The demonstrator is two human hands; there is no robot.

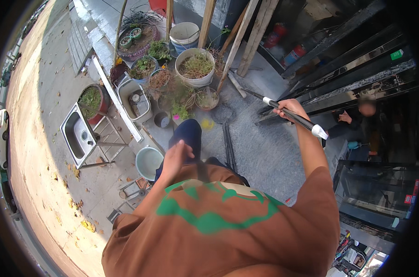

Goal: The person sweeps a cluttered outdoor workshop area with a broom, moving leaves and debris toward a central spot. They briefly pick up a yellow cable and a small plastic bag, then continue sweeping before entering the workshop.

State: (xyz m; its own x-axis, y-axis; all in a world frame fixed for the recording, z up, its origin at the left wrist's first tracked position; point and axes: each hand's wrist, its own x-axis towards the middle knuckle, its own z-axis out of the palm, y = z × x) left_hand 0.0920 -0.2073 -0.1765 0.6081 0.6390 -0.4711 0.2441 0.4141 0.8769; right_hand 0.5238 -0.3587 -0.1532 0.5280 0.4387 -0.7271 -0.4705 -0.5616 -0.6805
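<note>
In my right hand (288,111) is a black pole (298,119) with a white collar and a pale grip end. The fingers wrap round it beside the collar. Its thin far part slopes down towards the ground by the wooden posts, where I cannot make out its tip. My left hand (176,159) hangs in front of my body, over my dark-trousered leg (187,134). Its fingers are loosely bent and apart, with nothing visible in them. A pale round basin (149,162) stands on the ground just left of that hand.
Ahead are a white bucket with a plant (195,69), several other pots and a grey square tub (134,99). A metal sink on a stand (77,134) is at left. Wooden posts (258,39) lean behind. At right, another person (352,117) is beside dark metal frames (357,92).
</note>
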